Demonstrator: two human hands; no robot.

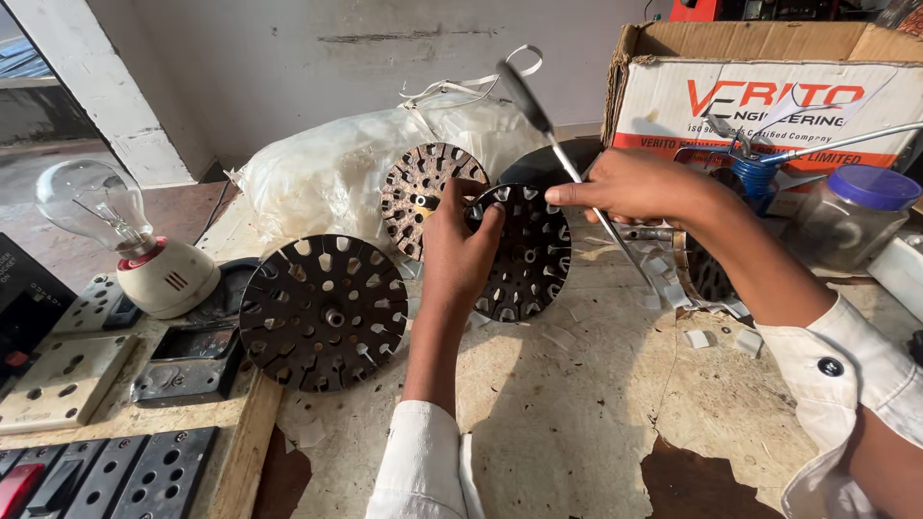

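My left hand [460, 242] is pinched shut on the top rim of a dark slotted stator disc [524, 255], standing tilted near the table's [567, 404] middle. My right hand [630, 185] is closed round a thin screwdriver [567, 159] just beside the disc's upper edge. The disc looks stiff, heavy steel with sharp slots; best gripped by the rim. A second dark disc [322, 312] lies flat towards the left edge, and a rusty one [423, 192] leans behind.

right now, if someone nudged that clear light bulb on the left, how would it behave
The light bulb is thin clear glass, so probably fragile and light. It stands upright in a wide rounded white holder, so it would likely slide rather than tip, though a hard knock might crack it.
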